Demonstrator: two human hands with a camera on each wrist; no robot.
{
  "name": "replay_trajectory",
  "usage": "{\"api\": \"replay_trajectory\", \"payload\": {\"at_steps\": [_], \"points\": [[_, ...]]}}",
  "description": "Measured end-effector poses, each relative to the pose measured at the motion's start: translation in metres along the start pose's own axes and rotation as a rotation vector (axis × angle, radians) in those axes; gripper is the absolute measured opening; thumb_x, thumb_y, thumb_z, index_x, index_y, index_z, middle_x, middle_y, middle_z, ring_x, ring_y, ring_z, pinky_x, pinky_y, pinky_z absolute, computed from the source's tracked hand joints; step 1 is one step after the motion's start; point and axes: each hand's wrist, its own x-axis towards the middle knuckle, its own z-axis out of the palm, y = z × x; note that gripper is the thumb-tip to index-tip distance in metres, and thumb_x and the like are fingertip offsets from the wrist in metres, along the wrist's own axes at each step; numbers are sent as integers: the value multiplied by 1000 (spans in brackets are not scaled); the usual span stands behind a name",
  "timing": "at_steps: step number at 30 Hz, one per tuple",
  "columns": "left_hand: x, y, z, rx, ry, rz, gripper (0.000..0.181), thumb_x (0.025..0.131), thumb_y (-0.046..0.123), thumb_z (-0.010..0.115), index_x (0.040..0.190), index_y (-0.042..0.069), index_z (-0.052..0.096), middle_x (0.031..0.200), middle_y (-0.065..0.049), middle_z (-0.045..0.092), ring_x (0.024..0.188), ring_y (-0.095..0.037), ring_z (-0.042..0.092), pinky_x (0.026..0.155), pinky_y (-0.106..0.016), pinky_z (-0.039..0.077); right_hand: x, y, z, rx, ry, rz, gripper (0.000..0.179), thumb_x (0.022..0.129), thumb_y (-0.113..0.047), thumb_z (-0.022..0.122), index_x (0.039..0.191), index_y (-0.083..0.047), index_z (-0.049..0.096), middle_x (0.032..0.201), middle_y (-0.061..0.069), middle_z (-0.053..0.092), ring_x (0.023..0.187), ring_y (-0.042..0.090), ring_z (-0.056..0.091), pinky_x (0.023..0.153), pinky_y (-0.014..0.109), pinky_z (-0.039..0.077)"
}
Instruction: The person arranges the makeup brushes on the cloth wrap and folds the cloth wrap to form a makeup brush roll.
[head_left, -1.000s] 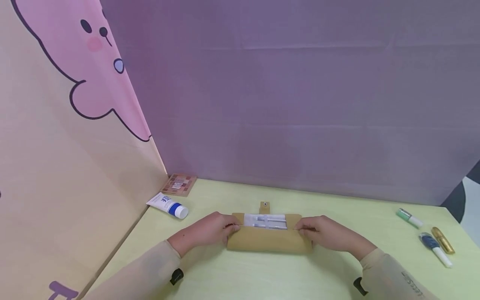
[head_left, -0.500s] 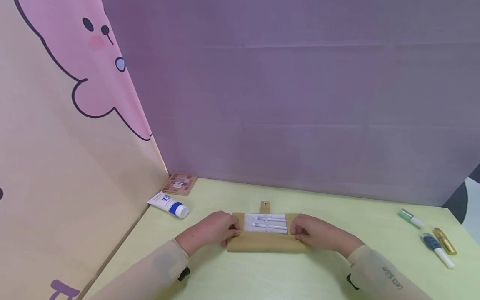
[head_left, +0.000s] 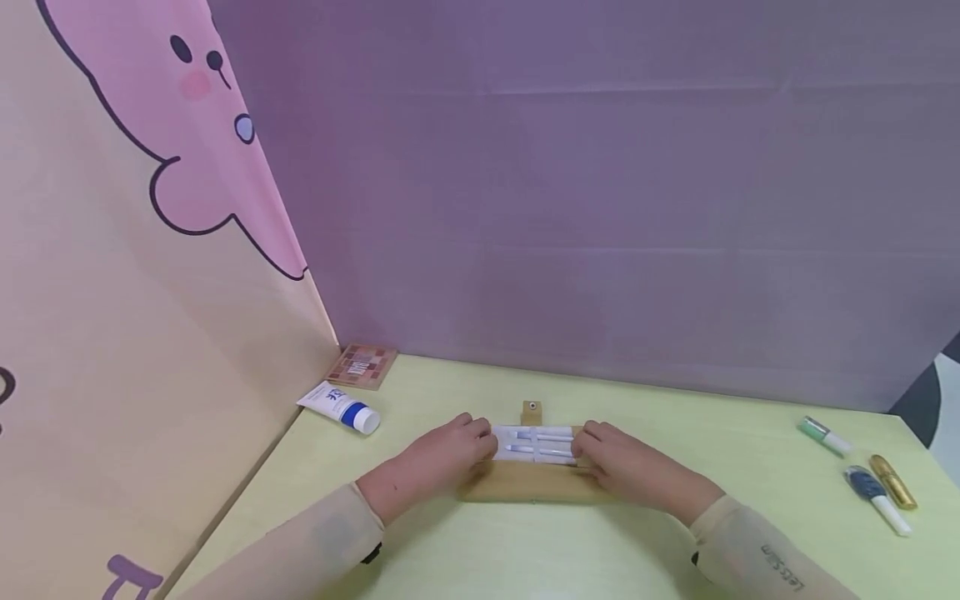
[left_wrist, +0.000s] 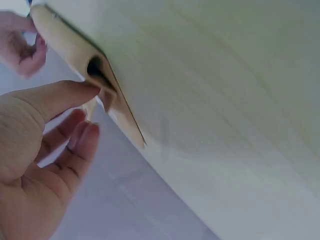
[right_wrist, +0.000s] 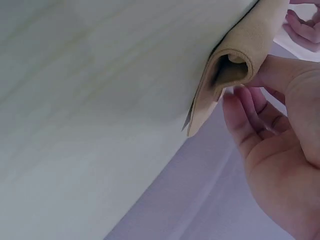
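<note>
A tan makeup brush roll [head_left: 531, 483] lies partly rolled up on the table, with its front edge folded over into a thick roll. White-handled brushes [head_left: 551, 452] show in its light inner part, held by a band. At the far edge a snap tab [head_left: 532, 412] sticks out. My left hand [head_left: 453, 454] is at the left end; the left wrist view shows its thumb touching the roll, with the other fingers loosely bent and apart from the thumb. My right hand [head_left: 626, 467] holds the right end, thumb against the roll [right_wrist: 237, 60] and fingertips at the layer behind it.
At the back left lie a makeup palette [head_left: 363, 367] and a white squeeze tube [head_left: 340, 407] with a blue band. Several small cosmetic items, among them a green-and-white tube [head_left: 825, 436], a dark bottle with a white cap [head_left: 877, 500] and a gold tube [head_left: 892, 482], lie far right.
The front edge has been turned over, baring more of the brushes. My left hand's fingers have lifted off their pinch and shifted inward; the right hand has moved slightly inward.
</note>
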Motion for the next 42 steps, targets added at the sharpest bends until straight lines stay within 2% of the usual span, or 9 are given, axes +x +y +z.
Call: {"api": "replay_trajectory", "payload": {"at_steps": [3, 7, 10, 16, 23, 27, 32, 38, 42], "points": [[-4, 5, 0, 125, 13, 109, 28, 97, 5, 77, 121, 19, 73, 126, 2, 72, 110, -16, 66, 94, -22, 61, 0, -3, 0, -66, 5, -27, 23, 97, -1, 74, 109, -17, 62, 109, -4, 64, 100, 11, 62, 84, 27, 60], [-8, 10, 0, 163, -24, 132, 34, 98, 6, 75, 129, 21, 72, 128, 5, 72, 110, -12, 65, 93, -20, 60, -5, -5, 0, -118, 42, -71, 20, 97, -5, 77, 106, -18, 65, 106, -5, 69, 96, 9, 64, 82, 25, 60], [-11, 11, -1, 110, -53, 114, 36, 100, 7, 74, 132, 22, 73, 129, 5, 74, 110, -11, 67, 94, -20, 61, -9, -6, -1, -88, 57, -87, 18, 98, -7, 76, 110, -19, 70, 105, -7, 72, 94, 7, 65, 84, 26, 61], [-16, 12, -1, 17, -103, 119, 42, 104, 7, 67, 144, 20, 68, 138, 1, 73, 127, -15, 69, 106, -27, 60, -22, -14, -8, -34, 30, -109, 32, 100, -9, 74, 131, -18, 72, 123, -5, 77, 113, 16, 73, 96, 35, 63], [-25, 12, 2, 36, -91, 162, 41, 111, 24, 60, 151, 17, 62, 150, -1, 68, 139, -18, 65, 115, -31, 55, -28, -29, -6, -174, -67, -125, 48, 98, -18, 78, 144, -18, 66, 142, 0, 72, 122, 21, 67, 100, 34, 62], [-28, 13, 4, -27, -72, 168, 45, 108, 35, 64, 149, 14, 63, 149, -7, 69, 141, -22, 65, 114, -34, 56, -28, -33, -1, -281, -14, -182, 51, 92, -11, 82, 142, -16, 69, 139, 2, 74, 115, 20, 69, 92, 28, 64], [-28, 16, 4, -15, -65, 160, 42, 108, 30, 65, 148, 15, 64, 148, -7, 69, 140, -21, 66, 110, -34, 59, -29, -36, -1, -364, 28, -209, 53, 89, 1, 80, 139, -14, 69, 136, 1, 75, 111, 20, 71, 87, 26, 64], [-28, 19, 2, 112, -70, 180, 38, 110, 19, 60, 148, 17, 65, 148, -4, 70, 139, -17, 67, 105, -30, 61, -29, -35, -4, -331, 14, -186, 55, 89, 5, 77, 140, -13, 68, 134, 1, 76, 106, 19, 72, 84, 26, 64], [-29, 18, -4, -74, -128, 109, 30, 110, 17, 60, 138, 17, 70, 133, 1, 77, 120, -10, 74, 96, -27, 64, -30, -31, -12, -128, -49, -123, 50, 95, 1, 72, 142, -17, 69, 126, -1, 80, 105, 17, 76, 85, 30, 65]]}}
